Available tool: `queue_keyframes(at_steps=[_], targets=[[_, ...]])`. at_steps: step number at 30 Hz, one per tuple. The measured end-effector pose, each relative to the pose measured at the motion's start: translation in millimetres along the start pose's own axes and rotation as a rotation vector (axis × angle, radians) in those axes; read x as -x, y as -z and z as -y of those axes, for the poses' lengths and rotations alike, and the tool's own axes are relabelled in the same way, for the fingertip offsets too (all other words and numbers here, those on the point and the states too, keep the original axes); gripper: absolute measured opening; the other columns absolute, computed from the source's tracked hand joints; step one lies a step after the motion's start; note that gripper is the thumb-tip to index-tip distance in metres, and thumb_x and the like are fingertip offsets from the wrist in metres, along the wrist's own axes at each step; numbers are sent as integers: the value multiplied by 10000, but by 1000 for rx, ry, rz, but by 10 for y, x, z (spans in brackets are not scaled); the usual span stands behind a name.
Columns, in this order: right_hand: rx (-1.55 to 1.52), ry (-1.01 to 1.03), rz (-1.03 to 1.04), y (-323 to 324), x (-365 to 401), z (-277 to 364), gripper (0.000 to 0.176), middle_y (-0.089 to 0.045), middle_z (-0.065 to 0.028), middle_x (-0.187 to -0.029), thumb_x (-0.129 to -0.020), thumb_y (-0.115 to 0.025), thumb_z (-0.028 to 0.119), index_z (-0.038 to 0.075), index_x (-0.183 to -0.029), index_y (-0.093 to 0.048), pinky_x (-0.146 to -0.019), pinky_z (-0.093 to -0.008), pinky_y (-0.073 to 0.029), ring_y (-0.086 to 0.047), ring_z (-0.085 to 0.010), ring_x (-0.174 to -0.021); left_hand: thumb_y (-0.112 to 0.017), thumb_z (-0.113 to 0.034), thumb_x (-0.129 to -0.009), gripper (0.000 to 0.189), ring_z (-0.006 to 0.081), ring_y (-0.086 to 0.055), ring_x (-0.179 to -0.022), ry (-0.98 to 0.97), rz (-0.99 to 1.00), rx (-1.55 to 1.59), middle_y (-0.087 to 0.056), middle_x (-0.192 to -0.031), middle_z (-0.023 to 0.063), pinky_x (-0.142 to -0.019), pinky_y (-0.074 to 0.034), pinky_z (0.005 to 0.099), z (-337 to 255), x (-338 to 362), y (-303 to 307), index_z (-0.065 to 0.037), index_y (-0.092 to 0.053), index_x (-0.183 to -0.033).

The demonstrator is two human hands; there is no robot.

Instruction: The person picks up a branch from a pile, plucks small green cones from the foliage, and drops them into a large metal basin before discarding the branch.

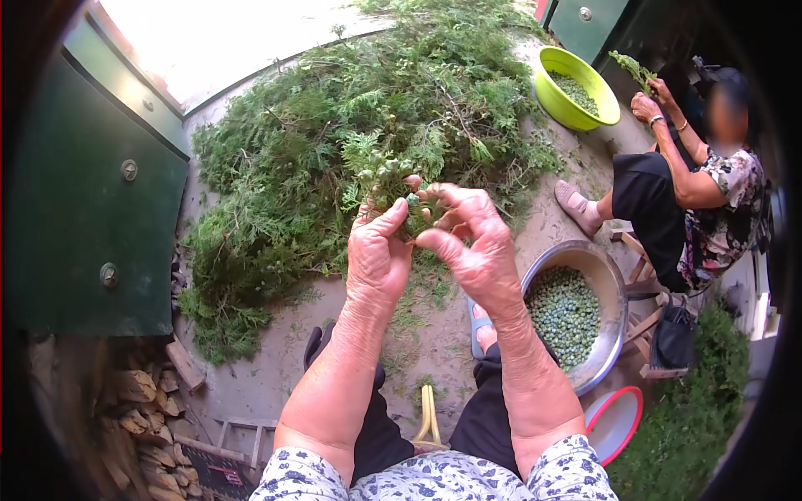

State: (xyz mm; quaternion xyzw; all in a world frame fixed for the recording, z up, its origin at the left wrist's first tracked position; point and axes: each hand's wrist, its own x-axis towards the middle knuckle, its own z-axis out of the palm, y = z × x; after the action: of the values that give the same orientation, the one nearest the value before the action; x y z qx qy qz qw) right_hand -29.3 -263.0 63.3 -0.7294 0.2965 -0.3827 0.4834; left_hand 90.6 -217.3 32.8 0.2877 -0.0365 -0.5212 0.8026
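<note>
My left hand (380, 255) is closed round the lower stems of a cypress sprig (380, 163), which has flat green leaves and small blue-green cones. Close on its right, my right hand (472, 242) has its fingers curled in against the sprig's lower part, among the cones. The thumb lies below the bent fingers, and what is between them is partly hidden. Beyond both hands spreads a large heap of cut cypress branches (284, 175). To the right of my right forearm stands a metal basin (616, 292) holding many picked green cones (564, 317).
A lime-green basin (606, 104) with cones stands at the back right. Another person (702, 184) sits at right, holding a sprig (632, 71). A red-rimmed basin (614, 422) leans near my right elbow. Split firewood (146, 409) and a green metal door (92, 209) are at left.
</note>
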Motion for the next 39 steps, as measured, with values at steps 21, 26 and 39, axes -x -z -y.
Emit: queue_keyframes(at_steps=[21,26,39], targets=[[9,151,-229,-151,-17,-60,154,-605,-88,-857,-797,-598,-18,10,-948,-614,-601,-250,-480,-571,-138,-651,-484,-248,-920,269,162,-616,-796,97,-11,25,-630,-874,81,-669,-506,273,-1,5,-42,-12,-578,-1009],[294,233,-148,-151,-77,-186,228,-592,-121,-841,-751,-645,19,17,-977,-617,-668,-314,-472,-590,-243,-752,-528,-247,-900,236,82,-585,-690,177,59,-79,-616,-783,16,-539,-443,203,94,4,8,-41,-604,-986],[-50,16,-116,52,-123,-232,148,-604,-49,-835,-780,-603,-36,-10,-921,-638,-700,-241,-454,-570,-134,-781,-664,-90,-788,167,104,-604,-668,207,28,-272,-637,-812,32,-551,-492,235,6,33,-84,-18,-623,-932]])
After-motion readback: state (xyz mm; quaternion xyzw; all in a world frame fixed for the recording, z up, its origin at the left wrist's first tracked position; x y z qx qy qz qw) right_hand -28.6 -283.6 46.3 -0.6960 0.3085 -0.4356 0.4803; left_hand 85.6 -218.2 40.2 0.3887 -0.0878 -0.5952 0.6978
